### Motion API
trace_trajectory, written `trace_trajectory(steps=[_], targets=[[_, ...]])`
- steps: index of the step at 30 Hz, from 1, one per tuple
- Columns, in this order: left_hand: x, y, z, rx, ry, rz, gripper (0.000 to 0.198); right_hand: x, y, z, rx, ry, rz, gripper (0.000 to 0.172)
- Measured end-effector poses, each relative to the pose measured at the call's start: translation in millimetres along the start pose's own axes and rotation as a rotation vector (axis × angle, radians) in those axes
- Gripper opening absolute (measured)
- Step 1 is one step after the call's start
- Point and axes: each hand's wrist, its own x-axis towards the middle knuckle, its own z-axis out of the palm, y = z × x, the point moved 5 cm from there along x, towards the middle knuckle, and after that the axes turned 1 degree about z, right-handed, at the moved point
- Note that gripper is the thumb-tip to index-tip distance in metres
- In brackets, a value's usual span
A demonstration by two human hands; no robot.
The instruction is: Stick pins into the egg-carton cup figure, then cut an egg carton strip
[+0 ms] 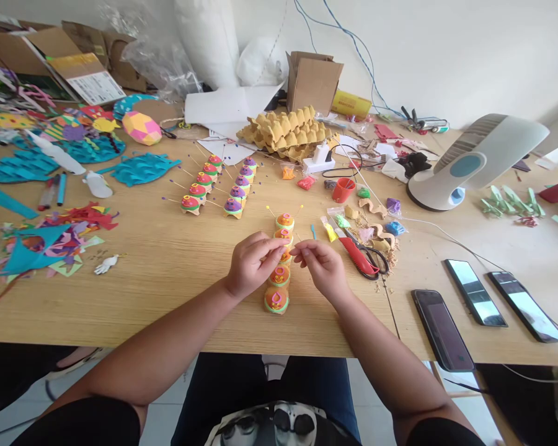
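Observation:
An orange egg-carton strip (277,300) with painted, rounded cups runs away from me on the table. Pink and yellow clay decorates its cups, and thin stalks with yellow tips stick out at its far end. Above its middle, my left hand (253,266) is closed in a pinch at the left. My right hand (324,267) pinches from the other side, fingertips close to the left ones. Whatever lies between the fingers is too small to make out. Two finished-looking strips, a red-and-green one (198,190) and a purple one (238,191), stand beyond on the left.
Right of my hands lie red-handled scissors (360,257), clay packets and a red cup (343,189). Several phones (441,328) line the right front. Stacked egg trays (286,133) and a white fan-like device (469,164) stand behind. Paper scraps (51,241) cover the left.

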Motion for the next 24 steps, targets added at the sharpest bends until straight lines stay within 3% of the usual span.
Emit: trace_trajectory(steps=[5,12,24], targets=[[1.1,-17.6,3.4,-0.144,0.009,-0.235,0.010,6.0,2.7,-8.7,0.111,0.060,0.076,0.035],[-2.2,-35.6,10.5,-0.325,-0.002,-0.496,0.021,2.8,0.0,-7.8,0.100,0.070,0.123,0.031],[0.6,-28.5,12.8,-0.428,-0.108,-0.445,0.032,-1.7,-2.9,0.9,-0.091,-0.042,0.030,0.037]])
